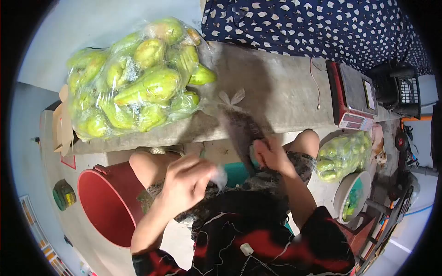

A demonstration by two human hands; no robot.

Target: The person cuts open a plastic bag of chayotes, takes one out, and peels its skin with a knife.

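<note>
My left hand (188, 181) is raised over my lap, its fingers closed on a small piece of clear plastic (220, 177). Nearer the ledge, my right hand (271, 154) has its fingers closed at the side of a dark, tied plastic bag (241, 129). The bag's contents are hard to make out. Its pale knotted top (232, 97) lies on the grey ledge (290, 92). A large clear bag of green, pear-shaped produce (147, 87) rests on the ledge at the left.
A red tub (108, 202) stands at the lower left. On the ledge at the right is a red scale (352, 94). Below it are another bag of green produce (343, 154) and a white bucket (352, 195). Patterned blue cloth (313, 27) hangs behind.
</note>
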